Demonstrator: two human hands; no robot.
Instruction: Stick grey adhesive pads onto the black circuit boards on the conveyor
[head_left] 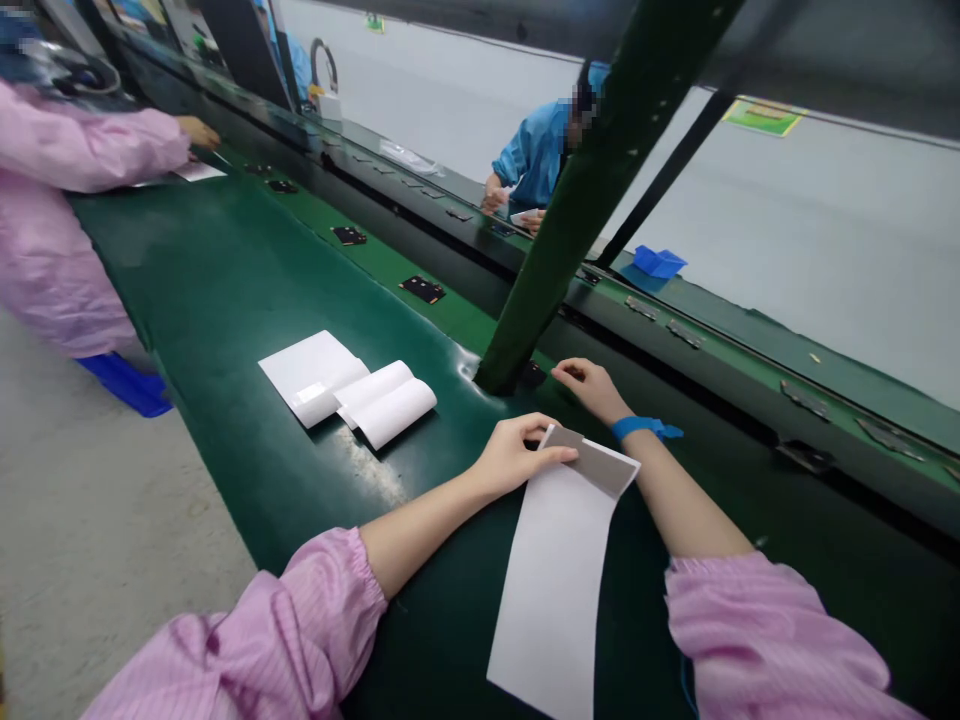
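Note:
My left hand [517, 452] is closed on the top end of a long white paper sheet [559, 570], thumb in front and fingers behind. A flat grey area [600, 462] covers the sheet's upper end, and the rest hangs down toward me. Over the green line strip, my right hand [592, 388] has its fingers curled into a pinch; whatever is between them is hidden. A blue wrist band [646, 428] circles that wrist. Just left of its fingertips lies a black circuit board [534, 375], partly hidden by the green post.
Curled white sheets [386, 400] lie on the green table [225, 270]. A slanted green post [577, 220] rises close to my hands. Black boards [422, 289] sit along the strip. One co-worker's pink sleeve [97, 145] is at left; another person in blue [536, 150] works across the line.

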